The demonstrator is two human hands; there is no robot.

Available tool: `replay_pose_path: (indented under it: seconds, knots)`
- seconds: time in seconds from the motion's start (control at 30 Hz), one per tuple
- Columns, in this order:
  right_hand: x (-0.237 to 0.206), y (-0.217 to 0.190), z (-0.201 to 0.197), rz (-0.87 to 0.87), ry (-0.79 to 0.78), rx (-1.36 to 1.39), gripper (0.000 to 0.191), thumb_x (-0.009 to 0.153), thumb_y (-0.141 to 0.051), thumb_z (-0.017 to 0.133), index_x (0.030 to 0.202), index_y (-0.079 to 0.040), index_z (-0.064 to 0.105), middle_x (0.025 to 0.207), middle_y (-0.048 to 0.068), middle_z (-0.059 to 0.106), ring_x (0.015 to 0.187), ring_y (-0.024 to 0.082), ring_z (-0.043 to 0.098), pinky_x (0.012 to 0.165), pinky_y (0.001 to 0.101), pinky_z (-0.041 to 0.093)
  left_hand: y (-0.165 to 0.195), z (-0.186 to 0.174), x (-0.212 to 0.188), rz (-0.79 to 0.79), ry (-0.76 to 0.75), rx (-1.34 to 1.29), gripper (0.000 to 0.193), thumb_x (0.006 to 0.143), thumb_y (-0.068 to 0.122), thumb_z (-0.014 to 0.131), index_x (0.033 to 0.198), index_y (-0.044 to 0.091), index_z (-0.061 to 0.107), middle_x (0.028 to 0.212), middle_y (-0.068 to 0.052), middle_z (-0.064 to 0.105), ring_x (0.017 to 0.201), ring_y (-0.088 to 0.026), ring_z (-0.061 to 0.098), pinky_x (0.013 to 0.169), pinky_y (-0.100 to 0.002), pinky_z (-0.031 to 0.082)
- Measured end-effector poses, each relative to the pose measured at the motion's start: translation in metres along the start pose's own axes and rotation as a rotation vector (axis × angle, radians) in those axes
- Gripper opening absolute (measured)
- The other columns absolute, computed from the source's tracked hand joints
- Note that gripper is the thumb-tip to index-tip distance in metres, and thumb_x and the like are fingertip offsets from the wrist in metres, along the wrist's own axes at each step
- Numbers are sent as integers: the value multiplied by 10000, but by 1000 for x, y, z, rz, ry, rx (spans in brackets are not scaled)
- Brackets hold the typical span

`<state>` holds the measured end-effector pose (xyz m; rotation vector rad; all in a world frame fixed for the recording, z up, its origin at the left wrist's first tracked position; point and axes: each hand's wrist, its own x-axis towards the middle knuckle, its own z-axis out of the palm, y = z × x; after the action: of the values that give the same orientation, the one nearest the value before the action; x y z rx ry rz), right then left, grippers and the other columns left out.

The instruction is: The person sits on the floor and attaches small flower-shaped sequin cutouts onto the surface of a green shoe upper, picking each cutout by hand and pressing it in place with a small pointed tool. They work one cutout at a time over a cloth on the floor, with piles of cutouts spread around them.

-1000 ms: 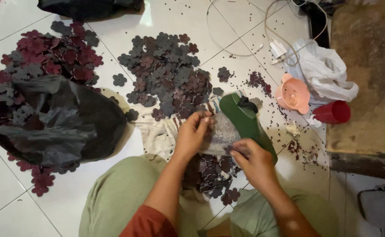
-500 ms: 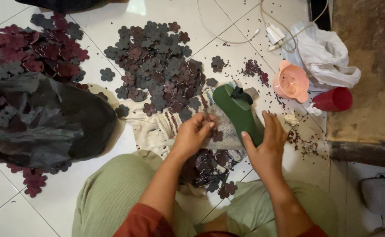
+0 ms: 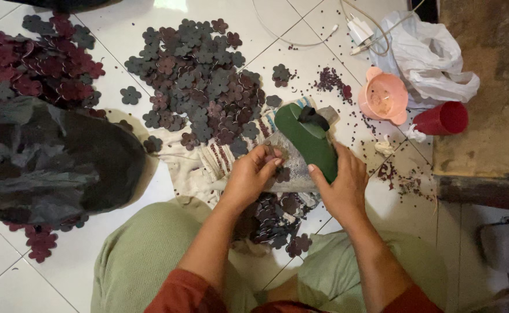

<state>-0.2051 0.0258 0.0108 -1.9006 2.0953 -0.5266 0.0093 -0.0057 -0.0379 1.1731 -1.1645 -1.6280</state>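
Note:
I sit on a tiled floor with a grey pad (image 3: 294,168) on a striped cloth (image 3: 199,168) before my knees. My left hand (image 3: 253,175) rests over the pad, fingertips pinched on a small dark flower-shaped piece. My right hand (image 3: 340,186) grips the near end of a green sandal (image 3: 304,138) that lies tilted on the pad, a black strap across its far end. A small heap of dark flower pieces (image 3: 277,223) lies between my legs. A big pile of grey and maroon flower cut-outs (image 3: 199,75) spreads just beyond the pad.
A black plastic bag (image 3: 57,159) bulges at left, with dark red flower cut-outs (image 3: 34,64) behind it. At right stand a pink bowl (image 3: 384,95) and a red cup (image 3: 443,119), with a white plastic bag (image 3: 434,58), a charger with cable (image 3: 359,29) and a rough concrete step (image 3: 492,104).
My right hand has moved from beside the sandal to gripping its near end. My left hand stays over the pad with its fingertips drawn together. The view has shifted slightly.

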Motion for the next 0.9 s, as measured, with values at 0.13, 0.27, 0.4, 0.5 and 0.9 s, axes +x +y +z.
replay_pose_path:
  seconds: [0.13, 0.27, 0.4, 0.5, 0.9]
  knots:
    - [-1, 2, 1, -11, 7, 3, 746, 882, -398, 747, 1480, -45, 473, 1437, 205, 540, 1341, 410, 447, 1121, 550, 305, 3, 2, -1, 9, 11, 26, 143, 981, 68, 657, 1111, 10, 669, 952, -6, 728, 870, -51, 651, 773, -234, 541]
    - [-1, 3, 2, -16, 9, -1, 745, 887, -404, 740, 1480, -41, 472, 1441, 203, 540, 1339, 406, 448, 1124, 544, 313, 9, 1, -3, 67, 26, 150, 122, 981, 88, 677, 1091, 36, 687, 901, -49, 737, 811, -105, 655, 735, -271, 545]
    - [1, 1, 0, -2, -5, -36, 809, 850, -433, 781, 1480, -34, 467, 1429, 208, 539, 1321, 413, 462, 1113, 545, 323, 16, 0, -7, 164, 35, 496, 121, 963, 165, 711, 1060, 93, 704, 880, -147, 742, 814, -291, 727, 700, -366, 546]
    - [3, -2, -3, 8, -40, -53, 998, 700, -475, 857, 1470, -7, 428, 1405, 230, 524, 1285, 425, 484, 1068, 534, 357, 18, 1, -10, 234, 25, 532, 151, 960, 224, 702, 1036, 97, 673, 900, -163, 729, 827, -342, 731, 715, -401, 561]
    - [-16, -38, -81, 3, 10, 378, 866, 712, -314, 852, 1444, -1, 511, 1317, 143, 646, 1200, 263, 637, 1030, 379, 498, 2, 8, -16, 482, 46, 555, 199, 948, 222, 722, 1123, 129, 746, 1146, -91, 761, 982, -290, 757, 839, -361, 607]
